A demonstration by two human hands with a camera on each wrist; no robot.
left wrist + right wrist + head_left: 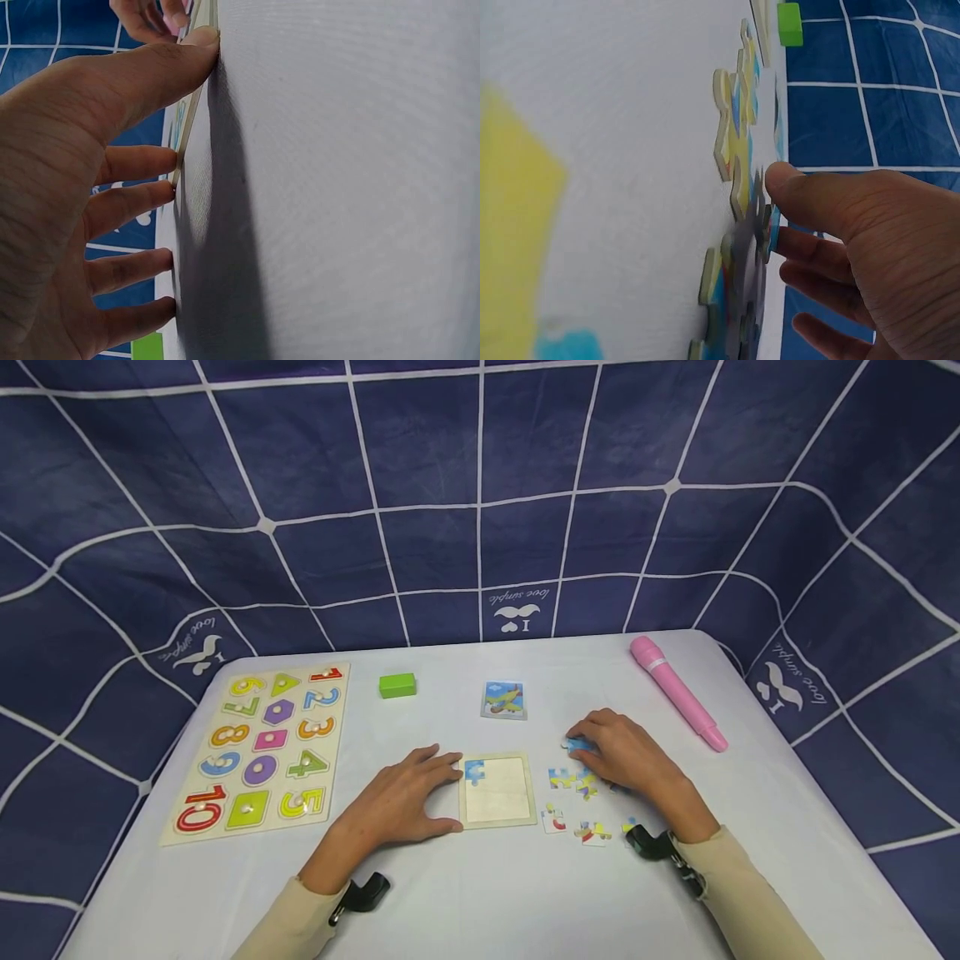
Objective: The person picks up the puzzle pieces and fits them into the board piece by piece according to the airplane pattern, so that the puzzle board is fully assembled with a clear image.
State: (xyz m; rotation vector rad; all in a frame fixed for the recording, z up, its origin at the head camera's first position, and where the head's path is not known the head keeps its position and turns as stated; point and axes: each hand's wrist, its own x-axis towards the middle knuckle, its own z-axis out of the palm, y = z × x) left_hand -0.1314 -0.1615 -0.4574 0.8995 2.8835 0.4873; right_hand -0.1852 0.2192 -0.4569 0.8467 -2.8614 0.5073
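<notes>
A square wooden puzzle tray (498, 821) lies mid-table, with one blue jigsaw piece (474, 769) in its upper left corner. My left hand (405, 795) rests at the tray's left side, its fingers spread and the thumb and fingertips touching the rim. In the left wrist view, the thumb (161, 71) is against the tray's edge. To the right of the tray, my right hand (626, 752) pinches a blue jigsaw piece (580, 744) between thumb and fingers. Several loose jigsaw pieces (559, 778) lie below that hand; some are partly hidden by the wrist and its camera.
A picture card with an airplane (504, 700) lies behind the tray. A green block (397, 685) sits to its left, and a number-and-shape board (258, 810) covers the left side. A pink toy microphone (678, 693) lies at the back right. A dark blue gridded cloth hangs behind.
</notes>
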